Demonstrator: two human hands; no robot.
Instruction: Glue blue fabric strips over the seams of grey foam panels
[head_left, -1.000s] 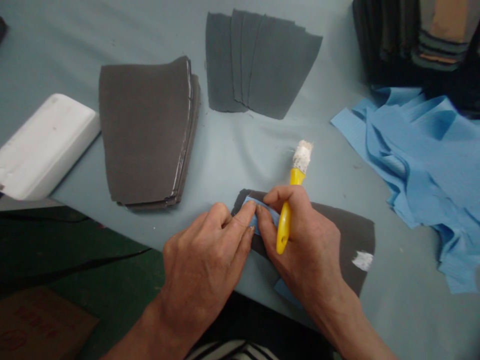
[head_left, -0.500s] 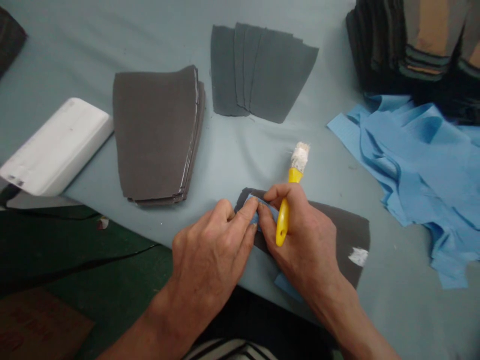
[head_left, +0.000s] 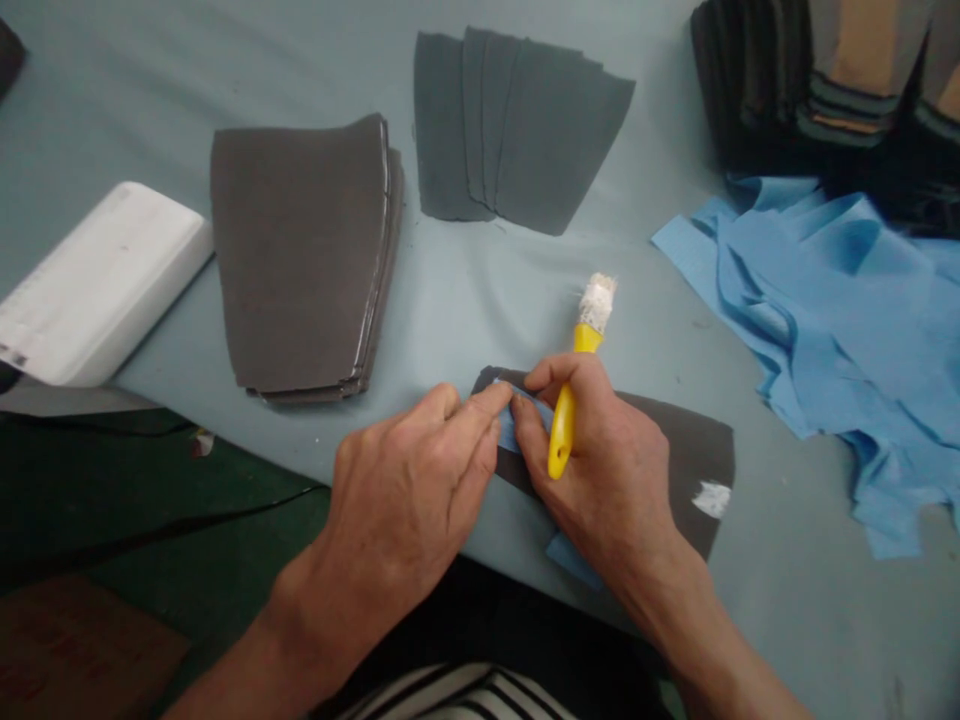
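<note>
- The small blue strip (head_left: 507,430) lies on the left end of the dark piece (head_left: 697,450), at the near side of the table (head_left: 465,290).
- The left hand (head_left: 409,490) has its fingertips close together on the strip; I can't tell if they pinch it.
- The right hand (head_left: 611,450) is curled around a yellow brush (head_left: 587,337), with its thumb on the strip too.
- The strip could slip or wrinkle if the fingers push unevenly.
- The brush's crusty white tip could smear things if it is wet and tips down.
- The white patch (head_left: 711,499) on the right end looks streaky; a wrist could rub it.
- Farther left, the dark stack (head_left: 300,260) looks smooth, with curved sides.
- Far off, thin grey pieces (head_left: 555,130) spread like a fan.
- To the right, the blue cloth heap (head_left: 832,290) looks soft and crumpled.
</note>
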